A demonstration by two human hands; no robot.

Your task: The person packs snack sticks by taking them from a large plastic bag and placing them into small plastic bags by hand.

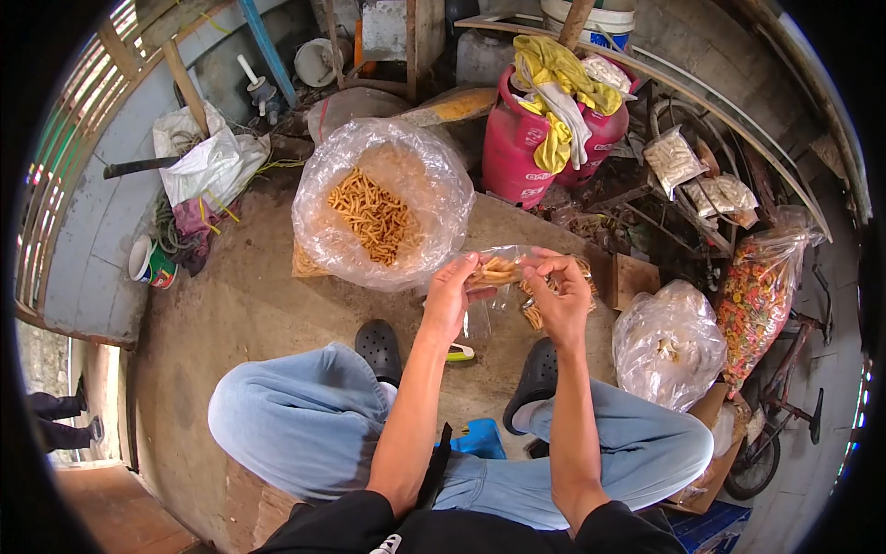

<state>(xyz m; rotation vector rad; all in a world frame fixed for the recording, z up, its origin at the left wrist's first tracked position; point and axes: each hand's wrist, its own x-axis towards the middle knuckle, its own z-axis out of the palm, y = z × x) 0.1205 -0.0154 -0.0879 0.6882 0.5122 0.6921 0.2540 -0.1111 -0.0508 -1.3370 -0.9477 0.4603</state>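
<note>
In front of me I hold a small clear plastic bag (499, 269) with brown stick-shaped snacks in it. My left hand (450, 294) is closed on the bag's left side. The fingers of my right hand (560, 294) pinch its right end. Just beyond my left hand stands a large clear plastic bag (443, 175), opened wide, with a heap of the same snack sticks (374, 217) inside. More small bags of sticks (532, 317) lie on the floor behind my right hand, partly hidden by it. A yellow-green tool (460, 353) lies on the floor near my left forearm.
Pink gas cylinders (519, 138) with yellow cloth (558, 83) stand at the back. To the right are a cardboard box (635, 277), a tied clear bag (669, 346), a tall bag of colourful snacks (761, 305) and a bicycle (784, 397). A white sack (212, 152) leans left.
</note>
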